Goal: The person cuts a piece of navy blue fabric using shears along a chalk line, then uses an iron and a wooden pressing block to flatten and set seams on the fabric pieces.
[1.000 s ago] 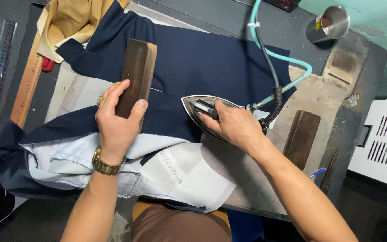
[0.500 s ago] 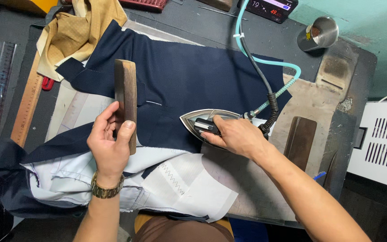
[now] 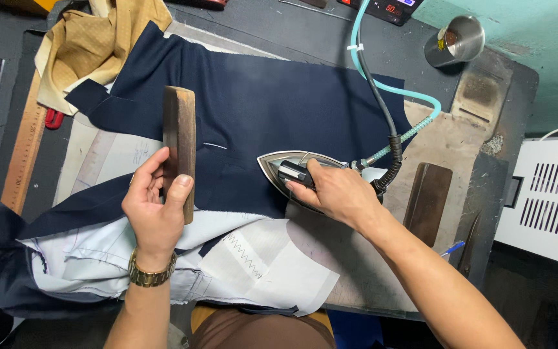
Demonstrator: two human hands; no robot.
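A long dark wooden pressing block [image 3: 179,150] stands on edge on the navy woven cloth panel [image 3: 279,123], its long axis running away from the person, nearly at right angles to the pale chalk line just to its right. The left hand [image 3: 156,210] has its grip closed around the block's near end, thumb on the right face, fingers on the left. To the right, well apart from the block, the right hand [image 3: 334,192] is clenched on the black handle of a polished steel steam iron [image 3: 292,171], whose pointed nose aims left toward the block; the iron sits flat on the navy cloth near its lower edge. A teal hose and black corded cable [image 3: 382,110] trail from the iron's heel. White interlining [image 3: 259,265] with zigzag stitching lies below on the scorched padded worktop [image 3: 447,142].
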